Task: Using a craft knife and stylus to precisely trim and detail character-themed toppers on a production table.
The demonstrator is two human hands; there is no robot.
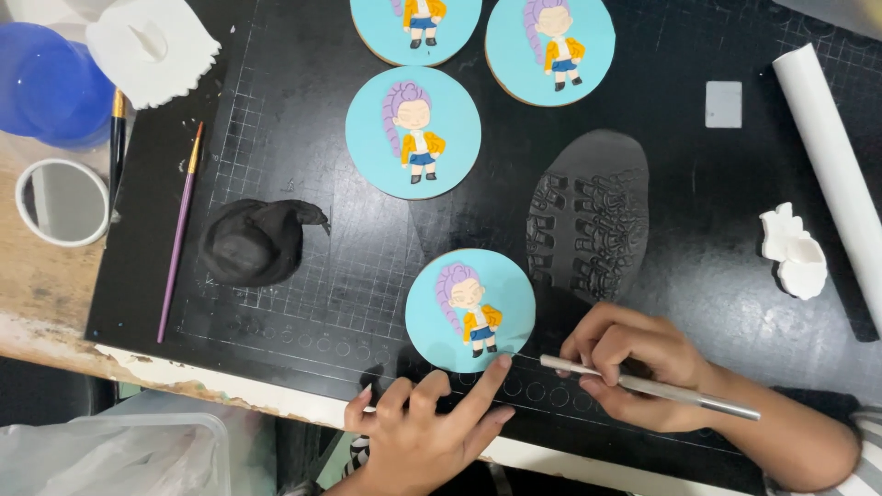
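A round blue cookie [470, 310] decorated with a purple-haired figure in a yellow jacket lies near the front edge of the black cutting mat [367, 248]. My left hand [427, 427] rests with its fingers spread, and the index fingertip touches the cookie's lower right rim. My right hand [634, 366] grips a thin silver tool [648, 386] like a pen, its tip pointing left toward the cookie. A rolled-out sheet of black fondant [590, 220] with pressed patterns lies just above my right hand.
Three more decorated cookies [413, 132] [549, 50] [415, 29] sit further back. A black fondant lump [253, 242], a purple brush [180, 230], a white rolling pin [831, 165], a white cutter [795, 250], a blue container [50, 84] and a small cup [62, 202] surround the mat.
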